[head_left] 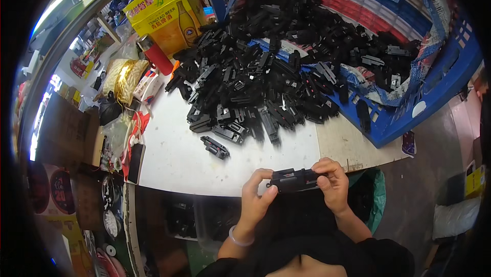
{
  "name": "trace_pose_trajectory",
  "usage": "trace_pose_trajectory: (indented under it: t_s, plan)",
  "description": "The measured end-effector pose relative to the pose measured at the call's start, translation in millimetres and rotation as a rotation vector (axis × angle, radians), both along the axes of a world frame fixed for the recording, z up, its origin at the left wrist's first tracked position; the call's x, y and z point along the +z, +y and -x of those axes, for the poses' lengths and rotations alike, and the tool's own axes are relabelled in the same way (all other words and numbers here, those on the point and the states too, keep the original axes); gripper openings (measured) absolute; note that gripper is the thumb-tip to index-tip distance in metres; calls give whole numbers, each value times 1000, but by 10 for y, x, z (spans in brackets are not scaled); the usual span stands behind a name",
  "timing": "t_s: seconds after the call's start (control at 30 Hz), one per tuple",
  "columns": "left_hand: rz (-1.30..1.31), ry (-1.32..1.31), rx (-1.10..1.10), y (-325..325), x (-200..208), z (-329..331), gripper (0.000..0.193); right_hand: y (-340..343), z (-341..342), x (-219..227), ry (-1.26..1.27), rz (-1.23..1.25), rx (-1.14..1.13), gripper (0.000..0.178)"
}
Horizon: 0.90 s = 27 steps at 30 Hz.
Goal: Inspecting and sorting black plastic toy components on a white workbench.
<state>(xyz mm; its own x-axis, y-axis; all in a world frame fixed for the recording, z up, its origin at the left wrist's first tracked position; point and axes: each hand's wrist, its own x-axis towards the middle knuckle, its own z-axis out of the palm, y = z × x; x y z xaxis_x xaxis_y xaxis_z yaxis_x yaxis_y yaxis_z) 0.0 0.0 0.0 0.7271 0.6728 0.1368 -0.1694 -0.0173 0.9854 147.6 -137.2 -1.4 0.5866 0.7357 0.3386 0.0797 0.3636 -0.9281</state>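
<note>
Seeing lettering and bottle picture on yellow carton, pinching black, oblong, ridged part by its ends with left hand and right hand, at table's front edge.

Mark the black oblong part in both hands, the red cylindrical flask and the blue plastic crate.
Black oblong part (293, 181): head view, mid-body.
Red cylindrical flask (159, 60): head view, red side.
Blue plastic crate (436, 107): head view, rim.

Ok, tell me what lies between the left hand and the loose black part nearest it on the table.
In the head view, bare white tabletop separates the left hand from the loose black part.
</note>
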Motion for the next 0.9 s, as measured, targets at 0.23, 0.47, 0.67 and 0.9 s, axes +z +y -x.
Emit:
trace_pose_trajectory:
  t_s: [0.23,0.47,0.67,0.9]
  plan:
    - [53,76,10,183,-23,316,37,24,-175,-36,-65,172,26,27]
    - [-603,985,-140,663,117,1467,46,-196,-1194,-5,-1086,732,-856,31]
    - [-488,811,-225,474,63,1188,40,-269,-1499,-79,-1213,667,-1023,24]
    - [-573,286,-86,13,80,58,49,-62,-677,117,-14,169,-584,11]
